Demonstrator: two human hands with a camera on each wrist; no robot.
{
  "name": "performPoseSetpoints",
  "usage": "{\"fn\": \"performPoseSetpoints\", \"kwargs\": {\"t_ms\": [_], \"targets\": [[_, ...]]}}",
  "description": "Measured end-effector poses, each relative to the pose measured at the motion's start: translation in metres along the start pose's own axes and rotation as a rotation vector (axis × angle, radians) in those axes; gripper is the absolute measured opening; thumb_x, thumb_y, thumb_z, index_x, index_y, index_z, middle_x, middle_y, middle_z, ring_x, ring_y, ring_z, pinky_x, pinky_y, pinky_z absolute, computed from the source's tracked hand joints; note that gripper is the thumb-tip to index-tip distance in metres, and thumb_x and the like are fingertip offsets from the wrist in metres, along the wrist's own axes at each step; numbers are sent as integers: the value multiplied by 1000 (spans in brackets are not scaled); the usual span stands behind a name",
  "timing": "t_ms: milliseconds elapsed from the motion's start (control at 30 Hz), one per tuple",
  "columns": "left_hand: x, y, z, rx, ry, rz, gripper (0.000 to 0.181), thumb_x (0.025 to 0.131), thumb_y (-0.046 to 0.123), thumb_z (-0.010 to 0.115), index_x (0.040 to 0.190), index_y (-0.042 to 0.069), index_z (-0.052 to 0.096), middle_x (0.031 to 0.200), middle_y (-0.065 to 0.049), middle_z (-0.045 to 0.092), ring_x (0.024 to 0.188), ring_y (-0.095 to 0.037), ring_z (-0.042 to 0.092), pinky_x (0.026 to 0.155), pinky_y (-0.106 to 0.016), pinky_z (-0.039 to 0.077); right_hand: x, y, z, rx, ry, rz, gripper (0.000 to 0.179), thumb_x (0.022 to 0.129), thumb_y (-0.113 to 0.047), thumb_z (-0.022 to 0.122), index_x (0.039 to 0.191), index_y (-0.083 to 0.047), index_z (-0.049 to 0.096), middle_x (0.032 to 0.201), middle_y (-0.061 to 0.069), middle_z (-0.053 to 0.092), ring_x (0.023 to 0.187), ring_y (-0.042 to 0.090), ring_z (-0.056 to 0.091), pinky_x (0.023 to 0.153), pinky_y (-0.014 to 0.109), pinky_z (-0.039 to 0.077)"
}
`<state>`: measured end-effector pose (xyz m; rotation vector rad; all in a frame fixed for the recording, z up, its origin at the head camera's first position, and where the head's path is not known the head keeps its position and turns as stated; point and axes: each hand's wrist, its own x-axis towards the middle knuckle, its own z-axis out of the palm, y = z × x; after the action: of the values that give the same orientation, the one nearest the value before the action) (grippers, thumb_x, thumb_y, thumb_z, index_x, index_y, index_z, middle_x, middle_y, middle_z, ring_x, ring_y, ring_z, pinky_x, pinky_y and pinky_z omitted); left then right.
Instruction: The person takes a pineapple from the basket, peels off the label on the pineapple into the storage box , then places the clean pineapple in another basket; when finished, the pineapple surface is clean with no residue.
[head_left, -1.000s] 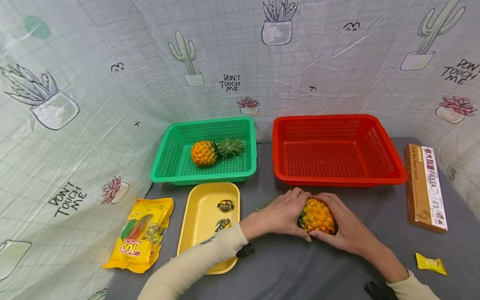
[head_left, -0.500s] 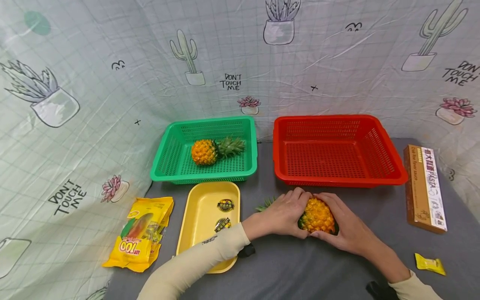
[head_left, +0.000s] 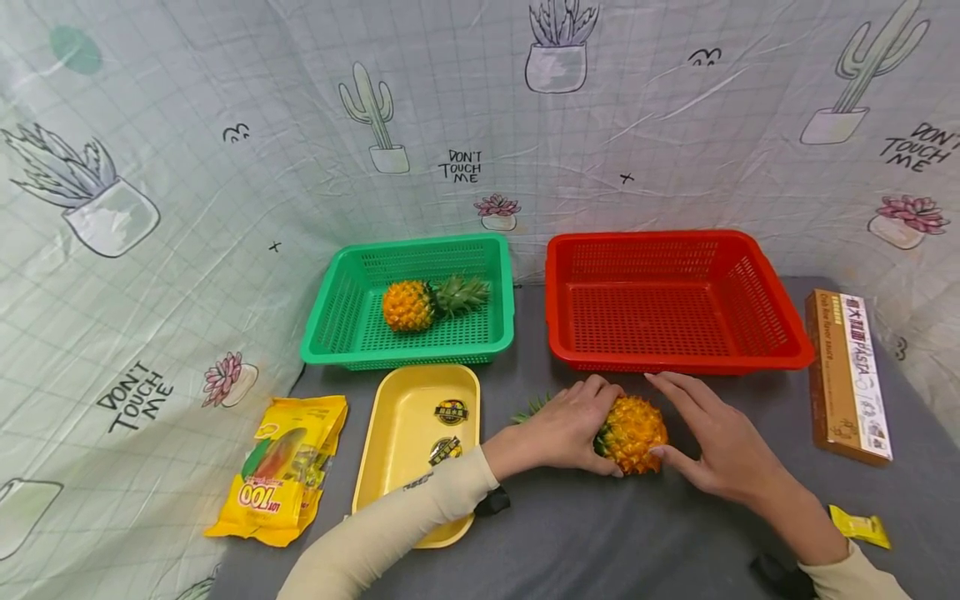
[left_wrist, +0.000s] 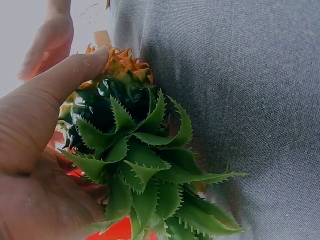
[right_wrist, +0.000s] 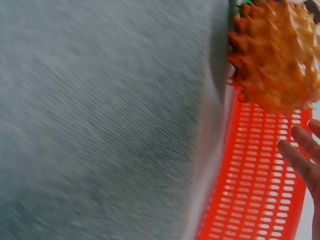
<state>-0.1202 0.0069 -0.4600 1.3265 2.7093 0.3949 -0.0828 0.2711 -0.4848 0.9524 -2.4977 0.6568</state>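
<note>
An orange-yellow pineapple [head_left: 636, 433] with a green crown lies on its side on the grey cloth, its crown pointing left. My left hand [head_left: 573, 425] grips it around the dark green end near the crown; the left wrist view shows the thumb [left_wrist: 82, 67] across the fruit and the spiky leaves [left_wrist: 145, 175] below it. To the right, my right hand [head_left: 723, 446] stands apart from the fruit with fingers extended, its thumb tip close to the pineapple's side. In the right wrist view its fingers [right_wrist: 297, 162] are spread beside the orange skin.
Behind the hands stands a red basket [head_left: 675, 363]. A green basket [head_left: 408, 357] at back left holds another pineapple [head_left: 408, 306]. Left lie a yellow tray [head_left: 408, 442] and a yellow snack bag [head_left: 281, 471]. Right are a pasta box [head_left: 850, 375] and a small yellow packet [head_left: 860, 527].
My right hand has let go of the pineapple and moved a little to the right, its fingers straightening. The left hand keeps its grip, and the pineapple has stayed nearly in place.
</note>
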Motion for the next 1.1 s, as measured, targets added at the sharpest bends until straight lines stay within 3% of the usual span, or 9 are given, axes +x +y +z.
{"fn": "performPoseSetpoints", "kwargs": {"t_ms": [67,133,267,400,500,633,767,933,1100], "targets": [[0,0,0,-2,-2,-1,101,77,62,89,151,7,47,135,-6,50,106,-14,52,90,-24,47,4,3,-2,-5,54,-39,84,99,-67,61,156,-6,51,147,13,56,123,29,58,114,16,26],[0,1,-1,-3,-2,-2,101,77,62,89,150,7,47,134,-6,51,105,-14,52,89,-24,47,8,6,-5,-22,113,-75,82,102,-68,54,152,-3,56,141,15,59,119,34,59,117,18,21],[0,2,-1,-3,5,1,100,77,62,90,149,8,47,133,-7,51,103,-14,52,87,-24,46,17,16,-11,-84,220,-92,77,102,-67,55,143,-2,64,131,17,64,112,39,60,116,31,29],[1,3,0,-9,3,-1,101,76,62,90,150,9,46,133,-6,50,104,-14,51,88,-24,45,24,28,-15,-127,280,-65,73,101,-65,56,134,-1,69,125,19,66,108,42,61,98,49,42],[0,3,1,-11,-5,-9,101,76,62,90,150,9,45,133,-6,50,104,-14,50,88,-24,45,28,37,-15,-151,291,-52,73,102,-65,55,129,1,71,122,21,67,105,44,61,88,57,43],[0,2,1,-6,-8,-15,102,76,62,90,151,9,45,133,-5,50,104,-14,50,89,-24,44,30,46,-11,-174,252,-8,75,104,-66,50,124,3,71,120,22,67,104,43,61,88,59,46],[-1,3,0,-3,-6,-9,101,77,62,90,150,9,45,133,-6,50,104,-14,50,89,-24,45,27,53,-4,-202,230,31,75,105,-67,47,116,3,71,112,23,69,97,43,63,83,59,49],[-1,3,0,-1,-2,-4,100,78,61,90,151,9,45,134,-6,50,105,-14,51,90,-23,45,26,58,5,-257,249,40,71,105,-64,47,107,3,71,96,22,70,83,42,63,73,57,49],[-1,3,3,28,8,2,96,80,56,89,151,8,45,135,-7,50,106,-15,52,90,-25,46,29,59,9,-285,278,41,65,106,-59,48,102,1,72,91,21,70,78,42,63,67,55,48]]}}
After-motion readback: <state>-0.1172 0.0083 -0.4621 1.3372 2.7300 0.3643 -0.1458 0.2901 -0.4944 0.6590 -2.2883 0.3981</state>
